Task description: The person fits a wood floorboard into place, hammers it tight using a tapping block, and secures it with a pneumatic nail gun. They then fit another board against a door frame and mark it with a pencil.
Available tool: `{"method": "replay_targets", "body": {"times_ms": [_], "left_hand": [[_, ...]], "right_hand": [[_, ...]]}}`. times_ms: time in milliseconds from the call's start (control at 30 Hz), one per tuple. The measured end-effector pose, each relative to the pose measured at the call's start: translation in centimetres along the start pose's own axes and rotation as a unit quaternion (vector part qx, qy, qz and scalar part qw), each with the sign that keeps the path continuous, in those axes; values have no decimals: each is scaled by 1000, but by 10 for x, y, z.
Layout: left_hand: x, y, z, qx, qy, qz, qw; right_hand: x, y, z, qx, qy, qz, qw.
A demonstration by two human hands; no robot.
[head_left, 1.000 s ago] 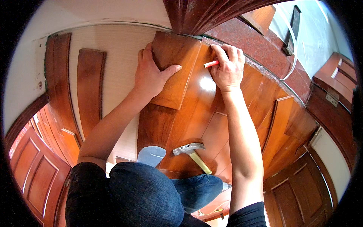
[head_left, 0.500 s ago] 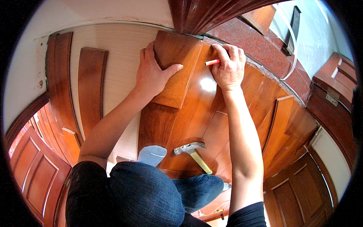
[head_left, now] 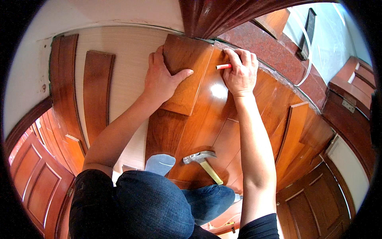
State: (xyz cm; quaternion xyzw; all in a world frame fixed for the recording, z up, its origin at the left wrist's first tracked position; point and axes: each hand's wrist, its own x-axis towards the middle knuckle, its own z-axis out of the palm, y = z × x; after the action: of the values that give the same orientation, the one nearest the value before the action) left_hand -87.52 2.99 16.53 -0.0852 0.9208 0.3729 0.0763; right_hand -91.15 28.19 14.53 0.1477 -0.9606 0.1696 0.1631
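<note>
My left hand (head_left: 162, 79) grips the left edge of a short wooden floorboard (head_left: 190, 55), thumb on its top face and fingers at its side. The board lies over the reddish-brown laid planks (head_left: 167, 126), its far end close to the dark door frame. My right hand (head_left: 242, 73) is closed round a red pencil (head_left: 223, 66) and rests on the flooring near the stone threshold. The pencil's blunt end sticks out to the left; its other end is hidden by the hand. A claw hammer (head_left: 204, 164) with a yellowish handle lies on the planks near my knee.
Loose boards lie on the pale underlay (head_left: 125, 51) at left, one being a separate plank (head_left: 96, 89). Another narrow board (head_left: 292, 127) rests on the flooring at right. Beyond the red stone threshold (head_left: 254, 44) runs a white cable (head_left: 308, 65). The dark door frame (head_left: 215, 18) stands ahead.
</note>
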Motion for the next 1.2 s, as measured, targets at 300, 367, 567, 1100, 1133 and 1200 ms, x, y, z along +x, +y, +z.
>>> {"method": "replay_targets", "body": {"times_ms": [300,367,567,1100,1133,1200], "left_hand": [[1,-2,1,0,-3,3,1000],[1,-1,-2,10,-9,-2,1000],[2,-1,-2,14,-21,-5,1000],[1,-4,-5,-18,-13,2,1000],[3,-9,-1,-33,-9,6,999],[8,-27,4,-60,1,16,998]], "right_hand": [[0,1,2,4,7,2,1000],[0,-1,0,13,-5,10,1000],[0,2,2,4,3,9,1000],[0,1,1,11,-16,18,1000],[-1,3,0,9,-15,17,1000],[-1,2,0,11,-10,13,1000]]}}
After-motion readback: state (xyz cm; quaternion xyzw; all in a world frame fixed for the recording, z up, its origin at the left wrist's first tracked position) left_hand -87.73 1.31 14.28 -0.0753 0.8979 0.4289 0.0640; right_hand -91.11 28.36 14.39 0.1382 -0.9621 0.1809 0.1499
